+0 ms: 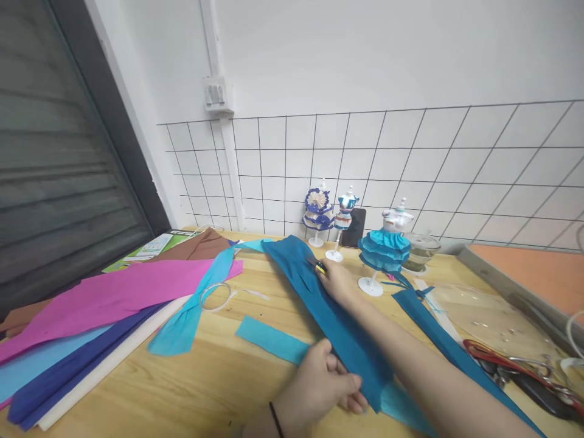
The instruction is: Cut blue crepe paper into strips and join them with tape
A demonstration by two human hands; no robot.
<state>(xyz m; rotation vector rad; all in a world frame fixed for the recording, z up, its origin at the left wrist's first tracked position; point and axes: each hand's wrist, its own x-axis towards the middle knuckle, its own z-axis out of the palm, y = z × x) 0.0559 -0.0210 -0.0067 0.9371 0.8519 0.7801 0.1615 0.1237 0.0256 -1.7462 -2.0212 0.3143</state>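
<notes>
Two hands are engaged on one dark teal strip [292,261], apparently paper. My landmark is the white dress stand with the teal skirt [384,252]. From my remote post I record the strip slanting over the worktop [219,377], its far end left of the stand, its near end in front of it. The right hand [338,283], left of the stand, has its fingers closed round small scissors [321,267]; blur prevents me confirming the blade gap. The left hand [314,380], nearer me than the stand, has its fingers curled narrowly at the strip's near edge; I cannot tell whether they grip it. A turquoise strip [274,340] emerges beneath. I assess the step in hand as cutting the dark teal strip. In my judgement, the next move calls for steadying the near end and keeping the blades on line.
</notes>
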